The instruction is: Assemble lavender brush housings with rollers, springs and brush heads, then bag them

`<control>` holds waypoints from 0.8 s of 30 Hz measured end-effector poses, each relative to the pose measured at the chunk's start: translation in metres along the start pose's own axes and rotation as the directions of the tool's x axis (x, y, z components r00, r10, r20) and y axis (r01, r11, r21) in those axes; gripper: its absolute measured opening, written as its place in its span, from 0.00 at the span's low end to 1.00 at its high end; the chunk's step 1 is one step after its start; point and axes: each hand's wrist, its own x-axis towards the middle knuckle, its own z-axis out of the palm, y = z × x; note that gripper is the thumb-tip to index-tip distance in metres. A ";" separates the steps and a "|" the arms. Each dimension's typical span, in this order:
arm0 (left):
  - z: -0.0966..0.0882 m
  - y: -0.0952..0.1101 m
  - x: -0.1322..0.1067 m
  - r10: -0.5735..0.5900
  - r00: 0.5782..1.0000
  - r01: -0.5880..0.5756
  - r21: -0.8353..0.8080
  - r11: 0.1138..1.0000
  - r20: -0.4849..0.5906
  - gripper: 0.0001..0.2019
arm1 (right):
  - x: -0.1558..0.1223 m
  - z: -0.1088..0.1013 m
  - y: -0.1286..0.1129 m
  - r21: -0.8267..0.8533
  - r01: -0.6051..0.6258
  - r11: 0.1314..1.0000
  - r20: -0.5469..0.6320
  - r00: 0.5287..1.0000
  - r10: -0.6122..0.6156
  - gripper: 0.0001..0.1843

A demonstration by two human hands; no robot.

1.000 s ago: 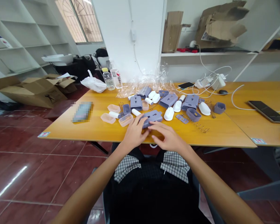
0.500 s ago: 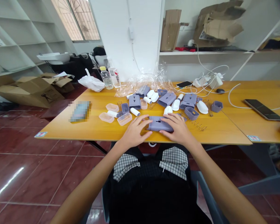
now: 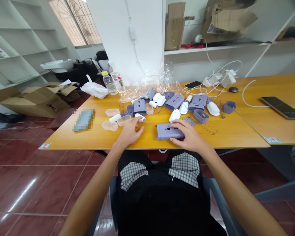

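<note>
A purple plastic casing (image 3: 167, 131) with a dark slot lies flat near the table's front edge. My right hand (image 3: 189, 137) grips its right end, thumb at the front side and fingers over the top. My left hand (image 3: 129, 133) is apart from the casing, thumb and fingers spread, holding nothing. Its fingertips are at a clear plastic cup (image 3: 123, 120) and near a white cylinder (image 3: 140, 117); whether they touch is hidden. Behind the casing sit a white ribbed oval part (image 3: 175, 115), purple flat rings (image 3: 188, 121) and a purple cup (image 3: 201, 116).
More purple casings (image 3: 174, 102), white parts and metal springs (image 3: 209, 128) are scattered behind my hands. Crumpled clear film (image 3: 149, 86), two bottles (image 3: 109, 83) and a white bag (image 3: 94, 89) stand farther back. A tablet (image 3: 282, 107) and cables lie at right; a blurred-out flat object (image 3: 84, 120) at left.
My left hand has let go of the purple casing and moved left to the clear cups and white cylinder. My right hand stays on the casing. The view has shifted slightly.
</note>
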 end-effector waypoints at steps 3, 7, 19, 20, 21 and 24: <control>-0.001 -0.001 0.002 -0.018 0.999 0.018 -0.010 1.000 -0.034 0.29 | 0.005 -0.001 0.002 0.024 -0.018 1.000 0.029 0.999 0.018 0.24; 0.002 -0.002 0.006 -0.026 0.999 0.027 0.039 0.999 -0.035 0.27 | 0.016 -0.001 0.011 0.047 -0.016 0.999 0.063 0.998 0.013 0.25; 0.008 0.007 0.010 -0.058 0.994 0.068 0.101 0.993 -0.096 0.12 | 0.013 0.002 0.001 0.015 0.016 1.000 0.030 0.999 -0.016 0.24; 0.008 0.008 0.012 -0.072 0.992 0.085 0.117 0.989 -0.108 0.12 | 0.011 0.001 0.000 0.023 0.014 1.000 0.032 0.999 -0.015 0.24; 0.009 0.010 0.014 -0.091 0.989 0.107 0.136 0.985 -0.119 0.12 | 0.009 -0.001 -0.001 0.032 0.010 0.999 0.035 0.999 -0.011 0.24; 0.009 0.013 0.018 -0.141 0.981 0.164 0.178 0.970 -0.134 0.09 | 0.000 -0.010 -0.001 0.045 -0.010 0.999 0.050 0.999 0.008 0.28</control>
